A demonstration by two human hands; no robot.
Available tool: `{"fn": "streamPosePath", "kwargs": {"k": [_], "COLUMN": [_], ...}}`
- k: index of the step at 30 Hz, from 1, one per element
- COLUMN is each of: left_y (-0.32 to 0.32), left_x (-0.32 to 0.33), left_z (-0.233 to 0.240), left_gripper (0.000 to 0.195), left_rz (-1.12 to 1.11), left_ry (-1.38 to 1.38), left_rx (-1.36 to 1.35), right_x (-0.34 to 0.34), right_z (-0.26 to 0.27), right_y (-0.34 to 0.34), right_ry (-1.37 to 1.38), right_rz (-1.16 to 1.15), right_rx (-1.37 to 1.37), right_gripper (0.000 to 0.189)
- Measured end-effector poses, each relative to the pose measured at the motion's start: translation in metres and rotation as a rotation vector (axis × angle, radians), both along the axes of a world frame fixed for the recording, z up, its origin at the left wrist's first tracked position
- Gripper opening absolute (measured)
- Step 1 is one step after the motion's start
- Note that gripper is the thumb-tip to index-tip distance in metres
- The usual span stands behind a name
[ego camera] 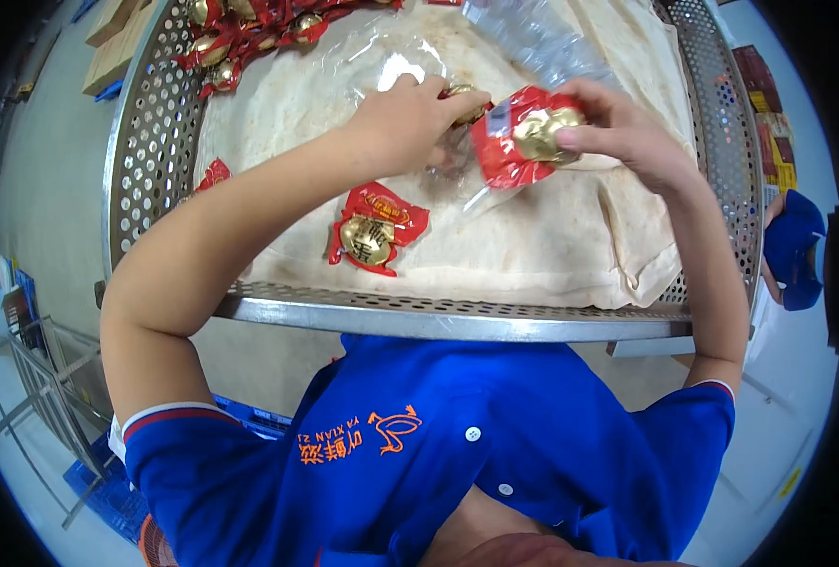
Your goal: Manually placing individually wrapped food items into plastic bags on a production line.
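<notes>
My right hand [614, 131] grips a red and gold plastic packet [533, 135] by its right side, with thumb on the gold part. To its left, my left hand [408, 117] is at a clear plastic bag [416, 60], its fingers reaching to another gold-and-red packet [467, 103] that is partly hidden. A separate red and gold packet [367, 237] lies on the cream cloth [504, 248] nearer my body. Part of one more red packet [214, 173] shows beyond my left forearm.
The cloth lines a perforated metal bin [143, 166] with a raised metal rim. Several packets [224, 71] are heaped at its far left, and flattened clear bags [540, 42] lie at the far side. A person in blue [795, 248] is at the right; a metal rack [58, 397] stands lower left.
</notes>
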State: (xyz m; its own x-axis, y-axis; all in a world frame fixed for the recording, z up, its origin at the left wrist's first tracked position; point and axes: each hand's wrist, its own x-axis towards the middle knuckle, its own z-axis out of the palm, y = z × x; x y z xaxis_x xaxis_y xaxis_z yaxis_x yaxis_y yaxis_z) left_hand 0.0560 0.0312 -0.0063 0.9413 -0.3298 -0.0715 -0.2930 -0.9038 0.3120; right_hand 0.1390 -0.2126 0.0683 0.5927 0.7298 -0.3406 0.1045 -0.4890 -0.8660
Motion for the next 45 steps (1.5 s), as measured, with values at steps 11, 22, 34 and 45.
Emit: {"fn": "streamPosePath", "kwargs": {"k": [11,22,34,45], "left_y": [0.001,0.001,-0.001,0.005], "left_x": [0.001,0.001,0.002,0.003], "left_z": [-0.008,-0.013,-0.017,-0.015], "left_gripper": [0.080,0.072,0.074,0.072], "left_rz": [-0.030,-0.018,-0.043,0.032], "left_ry": [-0.092,-0.086,-0.086,-0.111], "left_rx": [-0.060,-0.040,-0.029,-0.088], "right_x": [-0.019,-0.008,0.021,-0.031], "right_z": [-0.058,-0.044,-0.015,-0.075], "right_y": [0.045,0.025,0.070,0.047], "right_ry": [-0.852,-0.214,-0.133,-1.103], "right_rz": [0.015,0.047,0.303,0.203], "right_rx": [-0.307,-0.145,-0.669,-0.186], "right_gripper": [0.039,0.052,0.037,0.032]}}
